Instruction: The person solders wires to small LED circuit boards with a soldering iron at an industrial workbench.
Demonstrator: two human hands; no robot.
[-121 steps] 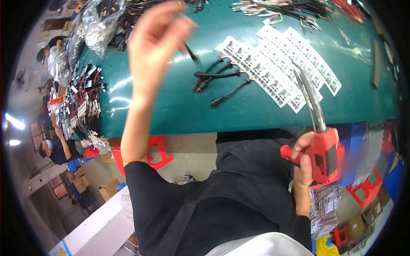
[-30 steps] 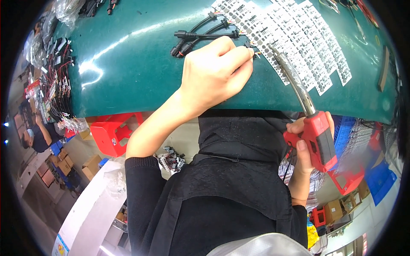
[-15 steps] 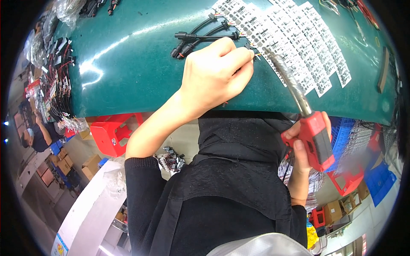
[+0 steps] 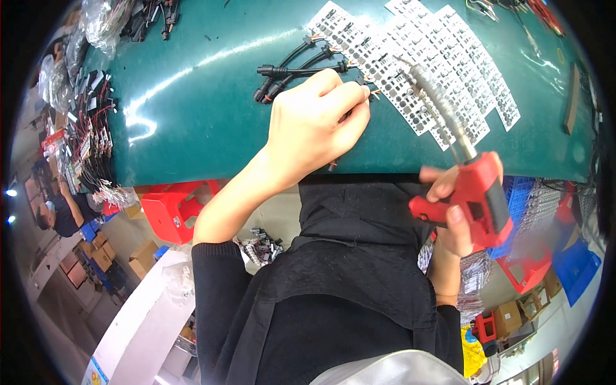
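My left hand (image 4: pixel 314 122) is closed in a pinch on a black connector cable, mostly hidden by the fingers. Thin coloured wire ends (image 4: pixel 375 94) poke out past the fingertips, and a small reddish tip (image 4: pixel 332 165) shows below the hand. In my right hand (image 4: pixel 454 221) is a red soldering gun (image 4: pixel 484 202), its long metal barrel pointing up and left over white circuit boards (image 4: pixel 410 102). One finger of that hand is stretched out and blurred. Several black connector cables (image 4: pixel 289 70) lie just beyond my left hand, their wired ends beside the boards.
Bundles of wires and connectors (image 4: pixel 96 141) crowd the left edge of the green table (image 4: pixel 192 128). Clear plastic bags (image 4: pixel 102 25) sit at the far left. A red stool (image 4: pixel 168 215) stands below the table, and a blue crate (image 4: pixel 516 199) is at the right. Another person (image 4: pixel 64 208) is at far left.
The soldering gun has shifted slightly right and its barrel is now blurred. A finger of my right hand has stretched out away from the handle. My left hand keeps its pinch.
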